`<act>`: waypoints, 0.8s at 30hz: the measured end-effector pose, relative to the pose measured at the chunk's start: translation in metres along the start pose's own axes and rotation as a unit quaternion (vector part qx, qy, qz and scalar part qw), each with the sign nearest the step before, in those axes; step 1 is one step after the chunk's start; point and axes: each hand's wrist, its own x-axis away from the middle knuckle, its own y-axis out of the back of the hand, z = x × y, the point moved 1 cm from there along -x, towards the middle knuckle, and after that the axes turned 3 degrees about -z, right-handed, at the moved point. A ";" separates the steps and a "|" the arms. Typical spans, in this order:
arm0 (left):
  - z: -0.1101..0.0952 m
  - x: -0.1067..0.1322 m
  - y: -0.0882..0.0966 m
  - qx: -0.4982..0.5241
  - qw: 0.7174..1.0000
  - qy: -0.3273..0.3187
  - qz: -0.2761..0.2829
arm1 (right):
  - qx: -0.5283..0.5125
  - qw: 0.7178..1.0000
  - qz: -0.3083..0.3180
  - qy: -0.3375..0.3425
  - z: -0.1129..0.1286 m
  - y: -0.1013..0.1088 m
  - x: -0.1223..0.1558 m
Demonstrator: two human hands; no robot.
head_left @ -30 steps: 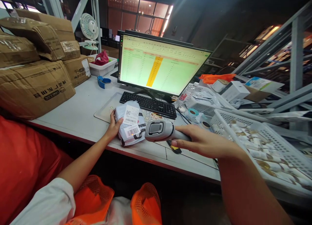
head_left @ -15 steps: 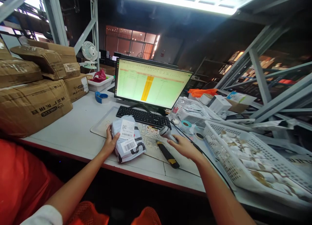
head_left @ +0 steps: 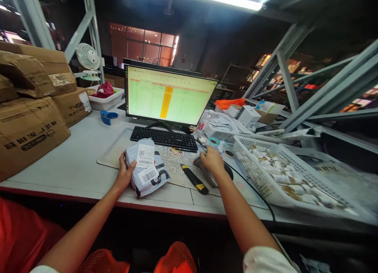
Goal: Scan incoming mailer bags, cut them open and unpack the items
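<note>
My left hand point(head_left: 123, 173) grips the left edge of a grey-white plastic parcel point(head_left: 147, 166) with barcode labels, which lies on the desk mat point(head_left: 112, 156) in front of the keyboard point(head_left: 164, 138). My right hand point(head_left: 212, 161) rests curled over the grey barcode scanner point(head_left: 210, 177), which lies flat on the desk to the right of the parcel. A black and yellow utility knife point(head_left: 195, 179) lies between the parcel and the scanner. Behind them the monitor point(head_left: 169, 95) shows a green spreadsheet with an orange column.
Stacked cardboard boxes point(head_left: 28, 121) fill the left of the desk. A white perforated basket point(head_left: 283, 176) of small wrapped items stands at the right, with tape rolls point(head_left: 214, 141) and more trays behind. A blue tape dispenser point(head_left: 108, 116), a small fan point(head_left: 86, 58) and metal racking sit further back.
My right hand has carried the scanner away from the parcel's label and laid it down on the desk to the right. The left hand has stayed on the parcel. My view has risen.
</note>
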 end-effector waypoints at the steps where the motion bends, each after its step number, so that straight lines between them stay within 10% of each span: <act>1: -0.001 0.000 0.000 0.000 1.000 0.004 0.001 | -0.014 1.000 0.010 0.021 0.008 -0.002 -0.011; 10: 0.005 -0.003 0.003 -0.007 1.000 0.026 0.003 | -0.032 0.988 0.145 0.042 0.057 -0.056 -0.071; 24: 0.008 -0.006 0.001 -0.015 1.000 0.008 -0.002 | -0.024 0.986 0.166 0.027 0.071 -0.067 -0.091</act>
